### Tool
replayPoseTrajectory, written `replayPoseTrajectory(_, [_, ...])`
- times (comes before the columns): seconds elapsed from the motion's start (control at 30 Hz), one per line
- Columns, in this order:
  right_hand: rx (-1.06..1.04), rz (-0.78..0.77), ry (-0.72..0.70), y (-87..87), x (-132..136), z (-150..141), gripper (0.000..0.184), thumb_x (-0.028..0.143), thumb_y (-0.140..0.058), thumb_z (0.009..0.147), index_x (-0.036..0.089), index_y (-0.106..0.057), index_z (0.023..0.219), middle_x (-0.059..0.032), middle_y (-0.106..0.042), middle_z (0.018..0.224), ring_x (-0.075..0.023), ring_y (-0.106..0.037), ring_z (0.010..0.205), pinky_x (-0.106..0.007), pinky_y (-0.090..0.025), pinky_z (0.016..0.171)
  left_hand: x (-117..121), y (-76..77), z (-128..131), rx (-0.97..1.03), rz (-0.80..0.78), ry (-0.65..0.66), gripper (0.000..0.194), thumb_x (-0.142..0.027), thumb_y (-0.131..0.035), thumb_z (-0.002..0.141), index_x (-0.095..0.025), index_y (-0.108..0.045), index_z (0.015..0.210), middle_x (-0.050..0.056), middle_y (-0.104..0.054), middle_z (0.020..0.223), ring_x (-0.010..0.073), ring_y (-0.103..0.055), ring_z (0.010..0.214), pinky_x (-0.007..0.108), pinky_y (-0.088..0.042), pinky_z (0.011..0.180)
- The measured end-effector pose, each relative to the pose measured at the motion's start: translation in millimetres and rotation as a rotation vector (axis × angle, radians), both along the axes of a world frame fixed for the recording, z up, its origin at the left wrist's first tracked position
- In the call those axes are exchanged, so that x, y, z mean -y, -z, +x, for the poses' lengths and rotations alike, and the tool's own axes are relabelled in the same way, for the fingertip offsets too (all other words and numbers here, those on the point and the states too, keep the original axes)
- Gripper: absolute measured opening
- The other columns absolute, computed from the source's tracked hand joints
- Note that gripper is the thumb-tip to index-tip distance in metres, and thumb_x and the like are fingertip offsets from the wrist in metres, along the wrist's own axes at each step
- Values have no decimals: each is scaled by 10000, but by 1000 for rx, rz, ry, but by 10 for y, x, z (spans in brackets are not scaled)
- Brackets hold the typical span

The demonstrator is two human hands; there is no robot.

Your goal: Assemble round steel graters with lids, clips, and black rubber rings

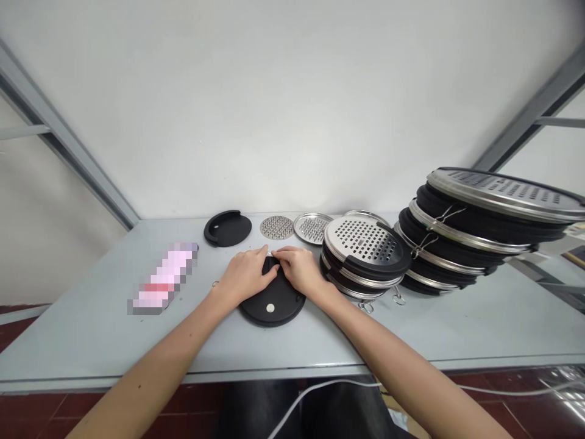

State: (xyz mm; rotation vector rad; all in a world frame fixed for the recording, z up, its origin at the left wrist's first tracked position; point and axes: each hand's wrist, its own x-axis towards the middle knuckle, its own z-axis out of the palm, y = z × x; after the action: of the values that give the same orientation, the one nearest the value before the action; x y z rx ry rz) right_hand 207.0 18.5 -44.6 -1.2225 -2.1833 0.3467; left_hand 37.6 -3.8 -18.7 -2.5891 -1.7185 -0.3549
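A black round disc (272, 299) with a small silvery round spot lies on the table before me. At its far rim, my left hand (249, 273) is closed, its thumb reaching in over the disc and its forefinger at the edge. My right hand (299, 268) faces it from the other side, fingertips pinched on a small metal piece (270, 253) at that same rim. The fingers hide most of this piece, so its kind cannot be made out. Both hands touch the disc.
Black-rimmed graters stand in a short stack (365, 247) by my right forearm and a taller leaning stack (466, 244) beyond. Behind lie a second black disc (231, 230), a perforated metal plate (276, 227) and a rimmed grater plate (312, 228). A blurred phone-like object (167, 274) lies left.
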Motion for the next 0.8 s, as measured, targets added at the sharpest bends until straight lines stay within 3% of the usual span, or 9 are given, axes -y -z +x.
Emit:
replayPoseTrajectory(0.17, [-15,-8,5,23,-6,-4,299,127,-519,921,243,-759,1058,-38,-752,1043,-180,-695,923,-255,-487,801,7,44,12,52,-37,0,326,-370,-480,938,-177,-579,1182,132,-728,991,296,-695,885,358,-476,712])
replayPoseTrajectory(0.57, [117,11,27,-27,2,-12,296,165,-486,942,239,-766,1004,-53,-736,941,-177,-674,841,-253,-447,719,13,35,52,145,-84,-13,197,-309,-498,919,-179,-589,1035,129,-703,979,288,-682,889,363,-495,728])
replayPoseTrajectory(0.8, [177,34,12,-37,-3,-30,294,134,-493,913,226,-764,983,-53,-727,917,-188,-673,826,-263,-426,667,45,16,95,132,-75,-24,135,-252,-491,918,-180,-560,1008,127,-654,1027,289,-646,1001,392,-504,832])
